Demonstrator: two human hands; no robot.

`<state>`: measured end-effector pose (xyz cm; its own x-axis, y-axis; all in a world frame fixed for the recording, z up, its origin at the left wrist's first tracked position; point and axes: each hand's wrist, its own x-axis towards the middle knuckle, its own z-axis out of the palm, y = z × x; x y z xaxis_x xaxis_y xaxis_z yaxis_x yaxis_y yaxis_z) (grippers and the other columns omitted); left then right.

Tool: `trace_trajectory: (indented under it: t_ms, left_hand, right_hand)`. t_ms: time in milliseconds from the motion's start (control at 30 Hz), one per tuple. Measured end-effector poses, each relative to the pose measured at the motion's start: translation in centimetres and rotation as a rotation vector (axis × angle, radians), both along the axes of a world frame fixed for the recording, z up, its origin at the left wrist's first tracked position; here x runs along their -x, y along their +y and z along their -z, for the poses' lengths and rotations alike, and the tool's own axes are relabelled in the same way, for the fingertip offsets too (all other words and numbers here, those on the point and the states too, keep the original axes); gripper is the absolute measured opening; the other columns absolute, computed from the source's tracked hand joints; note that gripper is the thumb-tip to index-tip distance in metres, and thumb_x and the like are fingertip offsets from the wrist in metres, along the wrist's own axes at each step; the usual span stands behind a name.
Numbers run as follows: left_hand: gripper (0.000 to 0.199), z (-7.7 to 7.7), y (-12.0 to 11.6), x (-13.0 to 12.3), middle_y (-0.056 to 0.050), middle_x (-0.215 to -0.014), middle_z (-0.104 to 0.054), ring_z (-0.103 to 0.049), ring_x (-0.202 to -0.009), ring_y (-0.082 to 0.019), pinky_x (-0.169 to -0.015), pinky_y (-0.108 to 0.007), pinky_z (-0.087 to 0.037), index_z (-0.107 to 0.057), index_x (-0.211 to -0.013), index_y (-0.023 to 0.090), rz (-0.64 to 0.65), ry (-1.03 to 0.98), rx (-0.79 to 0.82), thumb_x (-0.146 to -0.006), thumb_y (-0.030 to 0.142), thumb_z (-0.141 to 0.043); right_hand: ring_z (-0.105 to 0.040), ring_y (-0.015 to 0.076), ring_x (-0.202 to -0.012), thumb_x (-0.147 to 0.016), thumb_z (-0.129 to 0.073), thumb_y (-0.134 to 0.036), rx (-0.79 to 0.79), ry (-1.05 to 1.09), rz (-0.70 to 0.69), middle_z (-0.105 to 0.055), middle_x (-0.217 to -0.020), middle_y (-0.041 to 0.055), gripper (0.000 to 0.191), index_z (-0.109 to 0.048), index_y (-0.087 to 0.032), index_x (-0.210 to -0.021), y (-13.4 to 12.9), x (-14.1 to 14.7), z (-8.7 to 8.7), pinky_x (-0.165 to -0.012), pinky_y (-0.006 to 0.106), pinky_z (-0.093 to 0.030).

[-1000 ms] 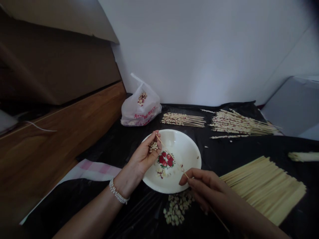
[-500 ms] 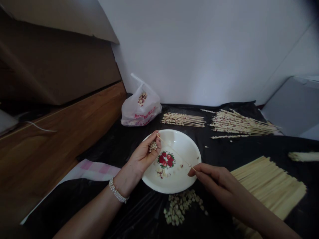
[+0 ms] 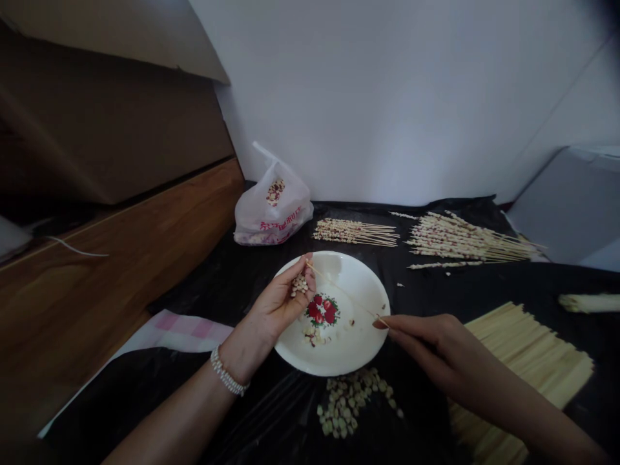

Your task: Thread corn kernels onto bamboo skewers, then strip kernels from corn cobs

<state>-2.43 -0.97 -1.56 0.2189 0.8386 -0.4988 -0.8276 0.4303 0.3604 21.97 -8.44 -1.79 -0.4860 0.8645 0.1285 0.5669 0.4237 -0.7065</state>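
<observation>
Above the white bowl [image 3: 358,352], a thin bamboo skewer [image 3: 317,268] slants between my two hands. My left hand [image 3: 285,294] pinches its upper left end between thumb and fingertip. Pale corn kernels [image 3: 299,284] lie cupped in that palm under the curled fingers. My right hand [image 3: 431,345] is closed on the lower right part of the skewer, just past the bowl's right rim, with a small pale bit at the fingertips. Inside the bowl are painted strawberries and a few kernel scraps [image 3: 312,336].
Loose kernels [image 3: 346,400] lie in front of the bowl. Bare skewers [image 3: 527,355] are spread at right. Behind lie two bunches of loaded skewers [image 3: 339,231] [image 3: 448,239] and a plastic bag [image 3: 274,213]. A bare cob [image 3: 588,303] sits far right; a wooden board [image 3: 145,239] borders the left.
My right hand has moved slightly right along the skewer, drawing a small pale bit with it. My left hand keeps its pinch and its kernels, nearly still.
</observation>
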Motion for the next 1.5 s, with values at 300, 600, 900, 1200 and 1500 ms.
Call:
trace_trajectory:
  t_ms: [300,600,900,1200,1500]
  left_hand:
    - [0.024,0.0,0.2,0.3,-0.003,-0.074,-0.06,-0.059,-0.058,-0.008,-0.052,-0.017,-0.052,-0.062,-0.111,0.013,0.016,-0.052,0.001,-0.09,0.009,-0.052]
    - [0.015,0.3,0.4,0.4,-0.004,-0.074,-0.059,-0.058,-0.059,-0.008,-0.053,-0.016,-0.05,-0.065,-0.098,0.01,-0.008,-0.066,0.004,-0.088,0.006,-0.054]
    - [0.019,-0.6,0.0,0.0,-0.001,-0.069,-0.057,-0.056,-0.055,-0.007,-0.051,-0.014,-0.048,-0.063,-0.102,0.012,0.008,-0.005,0.05,-0.087,0.006,-0.054]
    - [0.026,0.2,-1.1,-0.9,0.0,-0.069,-0.06,-0.058,-0.057,-0.007,-0.054,-0.016,-0.051,-0.065,-0.106,0.013,0.079,0.109,-0.007,-0.082,0.003,-0.061]
    - [0.018,0.0,-2.9,-2.7,-0.003,-0.071,-0.062,-0.059,-0.059,-0.007,-0.056,-0.014,-0.05,-0.069,-0.097,0.009,0.196,0.131,0.004,-0.08,0.004,-0.065]
  right_hand:
    - [-0.071,0.0217,-0.079,-0.096,-0.043,-0.03,-0.043,-0.053,0.09,-0.076,-0.097,0.007,0.034,-0.069,-0.026,-0.116,-0.2,0.6,0.7,-0.07,0.031,-0.051]
    - [-0.07,0.0206,-0.073,-0.096,-0.043,-0.03,-0.021,0.027,0.055,-0.076,-0.089,0.0074,0.031,-0.074,-0.025,-0.099,-0.2,1.4,1.0,-0.065,0.029,-0.049]
    - [-0.064,0.0196,-0.075,-0.098,-0.038,-0.04,0.14,0.112,0.076,-0.072,-0.078,0.0057,0.04,-0.072,-0.021,-0.088,-0.5,2.3,1.3,-0.065,0.029,-0.046]
    - [-0.062,0.0175,-0.073,-0.096,-0.04,-0.045,0.145,0.205,0.125,-0.073,-0.087,0.0063,0.042,-0.072,-0.019,-0.087,-0.6,2.8,2.0,-0.062,0.027,-0.044]
    - [-0.051,0.0121,-0.061,-0.096,-0.043,-0.04,0.222,0.288,0.131,-0.064,-0.07,0.0017,0.035,-0.07,-0.018,-0.097,-0.6,3.0,1.8,-0.055,0.024,-0.038]
